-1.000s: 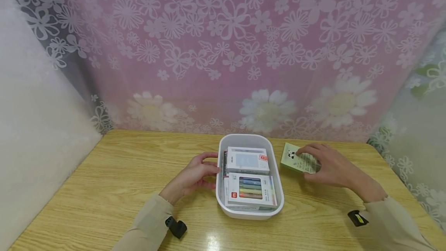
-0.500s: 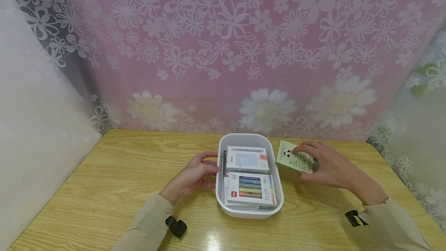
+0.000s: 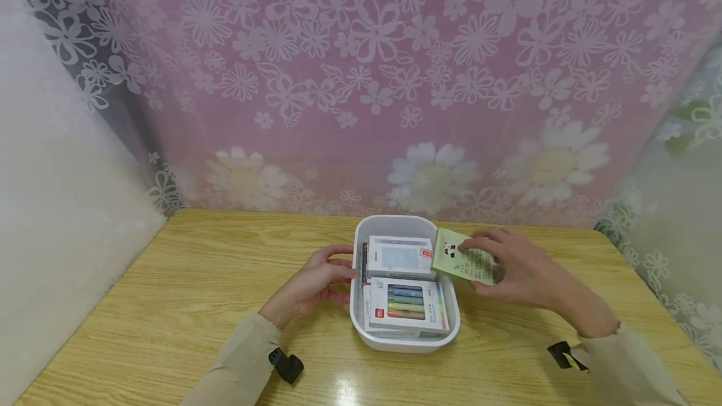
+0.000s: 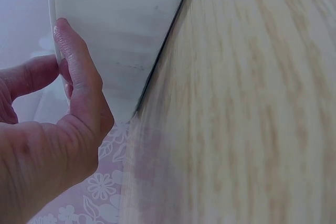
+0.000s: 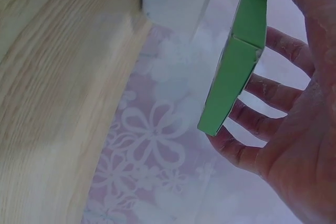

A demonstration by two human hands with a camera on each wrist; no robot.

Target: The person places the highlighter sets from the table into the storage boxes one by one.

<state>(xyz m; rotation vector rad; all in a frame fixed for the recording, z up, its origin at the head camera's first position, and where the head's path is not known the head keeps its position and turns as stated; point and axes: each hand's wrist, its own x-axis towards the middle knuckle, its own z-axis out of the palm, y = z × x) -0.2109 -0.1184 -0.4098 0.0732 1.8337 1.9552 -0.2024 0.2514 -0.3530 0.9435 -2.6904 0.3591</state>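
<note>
My right hand holds a small flat green cardboard box with a panda and lines of writing on top. In the right wrist view the box is tilted, with fingers along its edges. Its left end overlaps the right rim of a white plastic bin. On the bin's left side, my left hand holds the rim, thumb and fingers bent at the edge. Inside lie a white box with a pale blue panel and, nearer me, a windowed box of coloured pens.
Under the pen box, the edge of another pale box shows in the bin. The bin stands on a wood-grain table. A pink flowered curtain hangs right behind the table's far edge.
My right hand has moved left with the green box, from beside the bin to over its right rim. The left hand and the bin have stayed in place.
</note>
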